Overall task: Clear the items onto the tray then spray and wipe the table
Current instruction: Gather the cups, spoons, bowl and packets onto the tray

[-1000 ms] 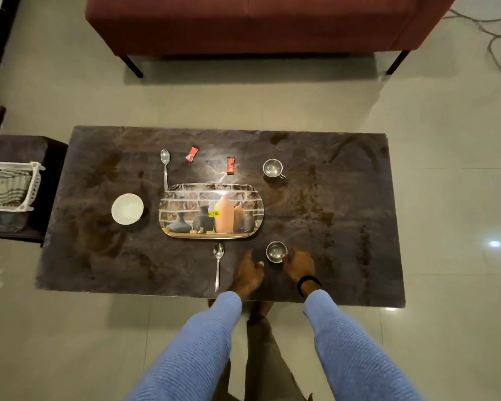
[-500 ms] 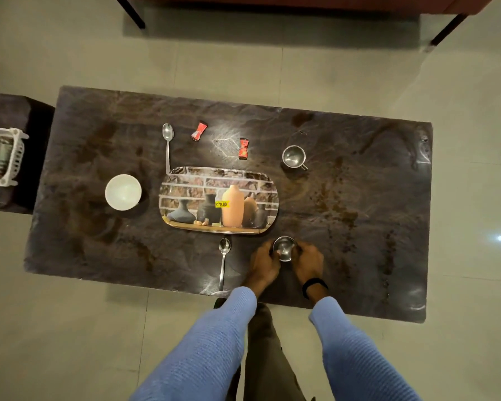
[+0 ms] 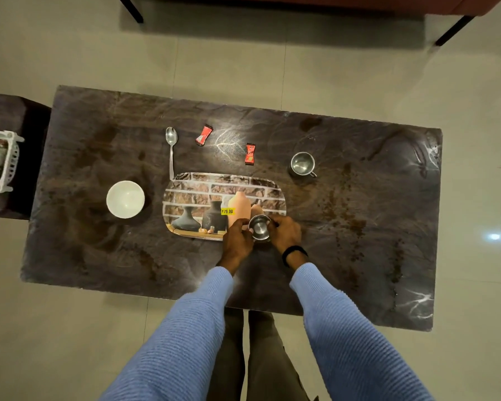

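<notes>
Both my hands hold a small steel cup (image 3: 260, 227) over the near right corner of the printed oval tray (image 3: 191, 183); my left hand (image 3: 237, 238) grips its left side and my right hand (image 3: 285, 234) its right side. I cannot tell if the cup rests on the tray. On the dark stone table (image 3: 359, 198) lie a second steel cup (image 3: 302, 164) behind the tray to the right, a white bowl (image 3: 125, 199) left of the tray, a spoon (image 3: 171, 149) at the tray's far left corner, and two red wrappers (image 3: 204, 135) (image 3: 250, 154) behind it.
A white basket (image 3: 0, 160) with a striped cloth sits on a dark stool at the table's left end. Black sofa legs (image 3: 453, 28) stand on the tiled floor beyond the far edge. Brown stains mark the table's right half.
My hands closed on the steel cup near the front edge and carried it away from me to the tray's near right corner. The near spoon is now hidden.
</notes>
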A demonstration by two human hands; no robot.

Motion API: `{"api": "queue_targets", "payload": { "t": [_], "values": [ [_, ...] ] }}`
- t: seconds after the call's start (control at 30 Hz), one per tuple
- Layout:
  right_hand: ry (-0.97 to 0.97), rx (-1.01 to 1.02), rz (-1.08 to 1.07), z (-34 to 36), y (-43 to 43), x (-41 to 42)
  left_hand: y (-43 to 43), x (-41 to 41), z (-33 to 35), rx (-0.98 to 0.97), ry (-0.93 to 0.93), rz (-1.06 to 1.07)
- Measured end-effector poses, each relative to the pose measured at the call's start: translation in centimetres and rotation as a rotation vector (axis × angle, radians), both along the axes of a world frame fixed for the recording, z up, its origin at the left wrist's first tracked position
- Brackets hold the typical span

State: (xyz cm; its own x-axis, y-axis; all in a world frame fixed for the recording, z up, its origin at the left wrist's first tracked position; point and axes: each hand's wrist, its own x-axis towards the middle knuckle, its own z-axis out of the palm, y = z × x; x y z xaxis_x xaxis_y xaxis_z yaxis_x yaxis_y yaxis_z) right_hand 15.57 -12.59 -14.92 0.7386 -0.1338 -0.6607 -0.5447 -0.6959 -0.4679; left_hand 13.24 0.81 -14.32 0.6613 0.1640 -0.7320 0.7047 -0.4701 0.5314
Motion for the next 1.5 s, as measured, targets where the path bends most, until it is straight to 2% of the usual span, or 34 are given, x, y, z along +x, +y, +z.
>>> {"api": "queue_targets", "payload": {
  "t": [0.33,0.5,0.7,0.83,0.97,1.07,1.2,1.37,1.5],
  "values": [
    [0.003,-0.041,-0.017,-0.4,0.6,0.1,0.5,1.0,-0.4,0.000,0.058,-0.074],
    [-0.020,-0.097,-0.012,0.2,0.0,0.1,0.9,2.8,0.8,0.099,0.120,-0.192],
    [-0.253,-0.262,-0.250,0.4,-4.7,5.2,-1.1,9.3,2.2,0.094,-0.059,-0.143],
    [-0.229,-0.331,-0.138,-1.3,-8.2,9.0,-3.8,14.8,0.9,0.038,-0.169,-0.382],
    [-0.128,-0.308,-0.110,-3.1,-10.0,11.1,-6.9,18.4,-0.9,0.024,-0.247,-0.643],
    [-0.136,-0.259,-0.073,-3.7,-10.2,11.1,-8.0,19.5,-2.7,0.017,-0.245,-0.759],
    [-0.246,-0.226,-0.036,-3.3,-10.2,10.8,-7.6,19.9,-2.5,-0.006,-0.341,-0.757],
    [-0.420,-0.151,0.035,-0.9,-8.7,9.5,-3.3,17.8,-0.7,-0.026,-0.473,-0.650],
    [-0.503,0.029,0.130,0.3,-6.2,7.8,0.7,14.3,-0.1,-0.078,-0.430,-0.536]
  ]
}}
